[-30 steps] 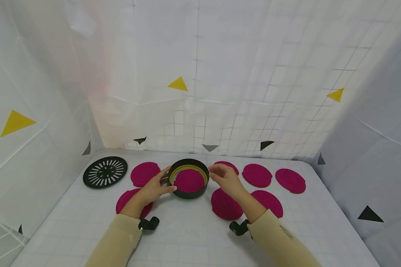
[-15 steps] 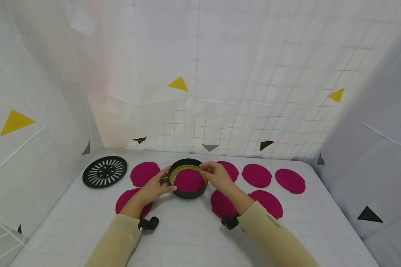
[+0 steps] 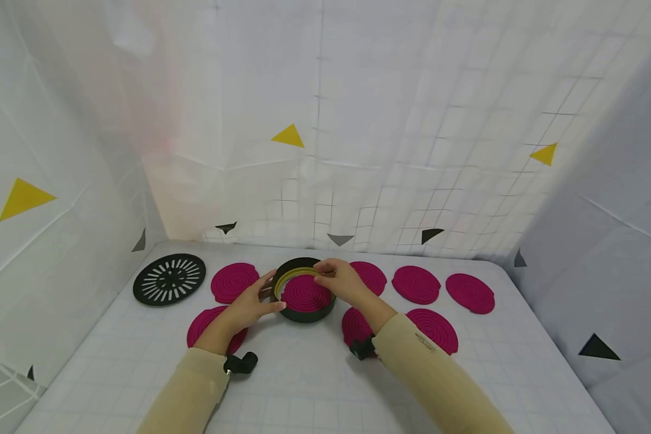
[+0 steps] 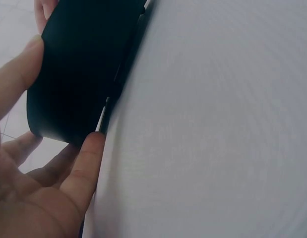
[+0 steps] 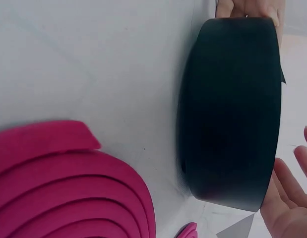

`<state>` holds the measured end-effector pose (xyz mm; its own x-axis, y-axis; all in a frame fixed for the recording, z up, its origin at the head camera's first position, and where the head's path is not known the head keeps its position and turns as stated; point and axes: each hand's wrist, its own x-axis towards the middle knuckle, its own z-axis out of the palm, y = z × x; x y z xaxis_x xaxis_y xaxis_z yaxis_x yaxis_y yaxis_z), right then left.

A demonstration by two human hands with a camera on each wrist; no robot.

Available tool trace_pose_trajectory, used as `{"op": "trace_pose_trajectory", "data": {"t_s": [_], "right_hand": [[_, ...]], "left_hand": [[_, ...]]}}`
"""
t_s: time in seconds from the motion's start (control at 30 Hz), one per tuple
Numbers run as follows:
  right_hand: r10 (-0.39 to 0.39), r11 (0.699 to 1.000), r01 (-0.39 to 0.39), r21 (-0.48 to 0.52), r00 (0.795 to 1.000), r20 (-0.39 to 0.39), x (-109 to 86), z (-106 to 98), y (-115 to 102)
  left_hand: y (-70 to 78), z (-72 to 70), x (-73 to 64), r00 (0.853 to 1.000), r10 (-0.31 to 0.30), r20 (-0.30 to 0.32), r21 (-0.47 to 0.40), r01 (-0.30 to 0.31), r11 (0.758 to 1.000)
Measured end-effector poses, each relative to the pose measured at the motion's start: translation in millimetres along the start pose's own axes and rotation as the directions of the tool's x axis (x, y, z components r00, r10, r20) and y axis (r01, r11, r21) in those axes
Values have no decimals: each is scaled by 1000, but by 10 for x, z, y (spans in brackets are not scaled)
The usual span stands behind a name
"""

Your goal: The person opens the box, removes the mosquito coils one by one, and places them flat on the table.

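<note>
A round black tin [image 3: 306, 316] stands mid-table, a yellow band [image 3: 298, 270] around its inside wall. One magenta spiral mosquito coil [image 3: 304, 294] lies in its opening. My left hand [image 3: 249, 304] grips the tin's left side, thumb at the front and fingers round the wall. Seen from the left wrist, that hand [image 4: 39, 191] touches the dark wall [image 4: 79, 74]. My right hand [image 3: 347, 284] reaches over the right rim, thumb and forefinger apart near the coil's upper right edge. In the right wrist view its fingers [image 5: 289, 186] rise beside the rim; contact with the coil is unclear.
A black slotted lid [image 3: 170, 279] lies at the far left. Mosquito coils flank the tin: two on the left [image 3: 234, 283], several on the right [image 3: 416, 284]. The right forearm passes over a near coil [image 3: 356, 325]. White sheeting [image 3: 390, 199] rises behind the table.
My right hand has moved left, from beside the tin's right rim to over its opening. The left hand and the tin have stayed in place.
</note>
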<state>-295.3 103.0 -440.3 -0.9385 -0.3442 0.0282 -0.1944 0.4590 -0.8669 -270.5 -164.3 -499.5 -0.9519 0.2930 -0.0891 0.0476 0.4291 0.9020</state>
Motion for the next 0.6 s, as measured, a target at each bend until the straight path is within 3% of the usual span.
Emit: {"op": "trace_pose_trajectory", "data": {"t_s": [0.4, 0.6], "right_hand": [[63, 996, -56, -64, 992, 110, 148, 61, -78], [89, 990, -76, -116, 990, 114, 189, 114, -94]], "left_hand": [[10, 1, -9, 1000, -8, 6, 5, 8, 1000], [22, -2, -21, 1000, -1, 4, 23, 1, 1000]]}}
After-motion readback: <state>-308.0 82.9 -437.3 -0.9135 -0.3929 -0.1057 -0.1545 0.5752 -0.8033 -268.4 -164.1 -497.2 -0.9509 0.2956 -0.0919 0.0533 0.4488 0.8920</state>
